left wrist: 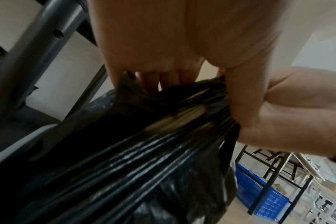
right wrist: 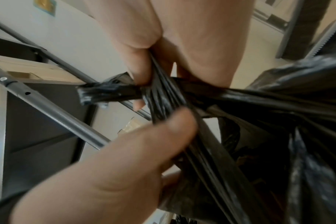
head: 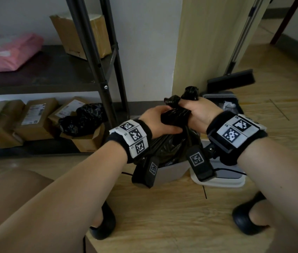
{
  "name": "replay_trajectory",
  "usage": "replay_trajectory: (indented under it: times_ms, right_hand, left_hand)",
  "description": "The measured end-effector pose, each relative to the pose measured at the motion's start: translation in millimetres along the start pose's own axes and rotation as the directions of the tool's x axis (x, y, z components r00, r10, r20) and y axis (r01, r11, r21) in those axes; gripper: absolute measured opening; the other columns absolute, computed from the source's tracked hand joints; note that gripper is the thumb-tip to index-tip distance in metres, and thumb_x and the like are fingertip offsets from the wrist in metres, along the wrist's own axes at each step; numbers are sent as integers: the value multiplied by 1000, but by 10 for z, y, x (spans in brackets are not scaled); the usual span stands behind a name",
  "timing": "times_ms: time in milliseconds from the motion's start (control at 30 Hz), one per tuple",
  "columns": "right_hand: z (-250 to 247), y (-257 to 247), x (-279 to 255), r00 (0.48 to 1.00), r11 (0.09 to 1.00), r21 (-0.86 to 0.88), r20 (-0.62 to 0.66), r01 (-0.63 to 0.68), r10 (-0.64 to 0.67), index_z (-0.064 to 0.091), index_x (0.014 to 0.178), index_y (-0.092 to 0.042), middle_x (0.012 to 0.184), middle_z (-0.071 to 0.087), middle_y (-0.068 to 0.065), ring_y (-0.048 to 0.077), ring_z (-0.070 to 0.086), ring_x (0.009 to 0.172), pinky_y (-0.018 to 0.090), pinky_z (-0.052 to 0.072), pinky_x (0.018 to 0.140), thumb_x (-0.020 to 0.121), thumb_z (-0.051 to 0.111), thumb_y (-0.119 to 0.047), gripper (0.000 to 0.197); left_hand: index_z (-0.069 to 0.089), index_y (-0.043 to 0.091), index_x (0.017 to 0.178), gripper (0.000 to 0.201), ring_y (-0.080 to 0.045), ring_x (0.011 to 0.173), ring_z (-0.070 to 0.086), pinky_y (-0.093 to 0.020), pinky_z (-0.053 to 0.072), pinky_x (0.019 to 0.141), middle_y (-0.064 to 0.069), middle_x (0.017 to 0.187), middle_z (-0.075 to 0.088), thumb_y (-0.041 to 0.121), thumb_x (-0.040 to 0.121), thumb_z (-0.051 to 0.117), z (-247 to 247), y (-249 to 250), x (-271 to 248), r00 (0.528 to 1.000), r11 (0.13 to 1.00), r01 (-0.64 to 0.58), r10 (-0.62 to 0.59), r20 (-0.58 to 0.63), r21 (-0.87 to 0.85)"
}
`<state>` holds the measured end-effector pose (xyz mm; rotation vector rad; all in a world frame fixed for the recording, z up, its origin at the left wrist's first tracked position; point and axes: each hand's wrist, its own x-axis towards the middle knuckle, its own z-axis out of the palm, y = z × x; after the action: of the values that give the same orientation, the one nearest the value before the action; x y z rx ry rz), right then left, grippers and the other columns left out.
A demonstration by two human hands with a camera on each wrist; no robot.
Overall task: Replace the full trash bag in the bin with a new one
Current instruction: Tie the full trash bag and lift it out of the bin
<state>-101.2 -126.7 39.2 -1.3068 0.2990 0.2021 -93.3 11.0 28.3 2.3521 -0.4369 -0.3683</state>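
A full black trash bag (head: 168, 147) sits in a pale grey bin (head: 171, 170) on the wooden floor. Its top is gathered into a twisted neck (head: 174, 115), and two loose ends (head: 190, 92) stick up. My left hand (head: 160, 119) grips the neck from the left, with its fingers (left wrist: 152, 80) curled over the plastic (left wrist: 144, 151). From the right, my right hand (head: 190, 110) holds the same neck. In the right wrist view its thumb (right wrist: 138, 63) pinches bag strands (right wrist: 163, 97), and a short bag end (right wrist: 102, 92) pokes out to the left.
A dark metal shelf post (head: 97, 57) stands just left of the bin, with cardboard boxes (head: 35, 117) and loose black bags (head: 84, 119) beneath the shelf. A brush and dustpan (head: 230, 79) lean behind. A white lid (head: 223, 178) lies right of the bin, and my slippered feet (head: 244, 218) flank it.
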Motion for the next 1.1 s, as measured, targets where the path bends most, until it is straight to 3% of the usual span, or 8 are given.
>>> replay_trajectory:
  times_ms: [133, 333, 500, 567, 667, 800, 933, 1100]
  right_hand:
    - [-38, 7, 17, 998, 1000, -2, 66, -1, 1, 58, 101, 5, 99, 63, 19, 29, 62, 93, 43, 49, 93, 91, 55, -6, 15]
    - [-155, 45, 36, 984, 929, -351, 171, 114, -55, 69, 88, -9, 92, 69, 8, 20, 66, 90, 27, 52, 87, 86, 63, -15, 9]
    - [-110, 40, -5, 954, 484, -826, 203, 288, -222, 75, 92, -2, 88, 74, 11, 22, 67, 86, 35, 50, 86, 80, 71, -18, 21]
    - [-74, 70, -11, 931, 308, -908, 185, 284, -315, 74, 92, -4, 96, 73, 13, 26, 65, 94, 33, 48, 87, 77, 72, -17, 20]
    - [-34, 179, -17, 868, 130, -954, 183, 270, -461, 64, 89, -7, 94, 65, 11, 26, 59, 90, 24, 38, 74, 80, 64, -11, 10]
    - [5, 279, 13, 795, 219, -928, 118, 302, -596, 48, 79, -15, 86, 45, 5, 17, 43, 78, 24, 30, 67, 80, 61, -6, 15]
    - [20, 297, 61, 746, 286, -897, 69, 337, -663, 56, 81, -9, 87, 47, 4, 14, 43, 80, 21, 28, 66, 76, 66, -13, 11]
    - [-110, 229, 59, 768, 400, -880, -67, 256, -637, 65, 77, -13, 73, 55, -5, 8, 51, 66, 20, 40, 64, 73, 75, -29, 19]
  left_hand:
    - [67, 14, 99, 16, -20, 98, 62, -22, 43, 76, -2, 92, 67, 18, 90, 54, 55, -27, 47, 997, 993, 36, -43, -67, -110]
    - [66, 3, 109, 30, -24, 107, 59, -29, 43, 95, -14, 111, 66, 0, 90, 42, -56, -66, 170, 994, 979, 55, -73, -82, -194]
    - [61, 14, 90, 25, -12, 52, 46, -22, 40, 54, -1, 62, 51, 2, 91, 39, -70, -135, 177, 988, 951, 117, -142, -67, -285]
    - [63, 10, 96, 21, -15, 56, 47, -19, 37, 52, -4, 64, 51, 6, 91, 44, -110, -141, 153, 989, 937, 118, -140, -44, -328]
    - [62, 2, 115, 29, -27, 91, 61, -19, 45, 69, -20, 106, 63, 14, 93, 48, -122, -145, 158, 994, 952, 86, -101, -33, -295]
    - [55, -4, 120, 36, -13, 53, 60, -11, 46, 40, -28, 109, 65, 19, 100, 36, -68, -138, 132, 992, 939, 113, -127, -23, -323]
    - [47, 8, 136, 39, -11, 67, 62, -14, 54, 52, -12, 110, 65, 18, 100, 39, -58, -173, 108, 997, 882, 77, -75, 23, -465]
    - [70, 12, 108, 24, 1, 69, 56, 0, 42, 63, 5, 84, 64, 24, 90, 59, -170, -267, 133, 977, 954, -25, -40, -210, -299]
